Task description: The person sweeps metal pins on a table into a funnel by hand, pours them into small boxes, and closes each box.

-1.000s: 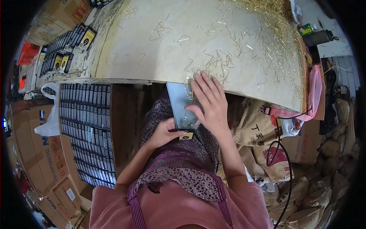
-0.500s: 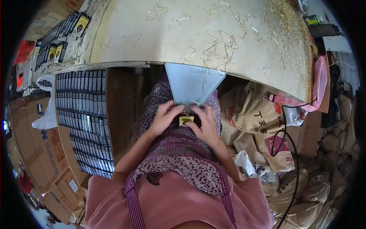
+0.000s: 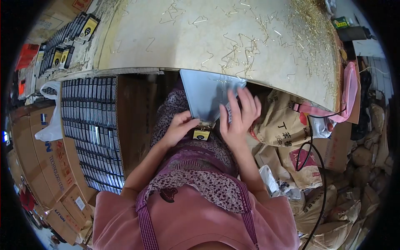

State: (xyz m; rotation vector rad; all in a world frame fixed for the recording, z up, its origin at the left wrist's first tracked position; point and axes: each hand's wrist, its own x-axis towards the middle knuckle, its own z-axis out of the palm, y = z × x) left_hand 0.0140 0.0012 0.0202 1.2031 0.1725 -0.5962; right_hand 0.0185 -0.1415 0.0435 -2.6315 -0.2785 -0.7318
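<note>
My left hand (image 3: pixel 180 128) is closed on a small black-and-yellow box (image 3: pixel 201 134) in front of my lap, its thumb at the box's upper edge. Some gold-coloured pieces show at the box's top, too small to make out. Right above the box is the narrow end of a blue-grey tapered tray (image 3: pixel 204 91), which slopes down from the table edge. A few thin bent wires (image 3: pixel 225 82) lie near its upper end. My right hand (image 3: pixel 241 116) hovers over the tray's right side, fingers apart and holding nothing I can see.
Brass-coloured bent wires (image 3: pixel 246 52) are scattered over the table (image 3: pixel 137 25), heaped at its far right. A carton of upright black boxes (image 3: pixel 93 112) stands left, with more boxes (image 3: pixel 62 54) above. Paper sacks (image 3: pixel 283 125), a pink strap (image 3: pixel 350 91) and a black cable (image 3: pixel 325 179) are right.
My right hand has moved away from the box, up and to the right over the tray, and its fingers have spread. My left hand stays nearly in place at the box.
</note>
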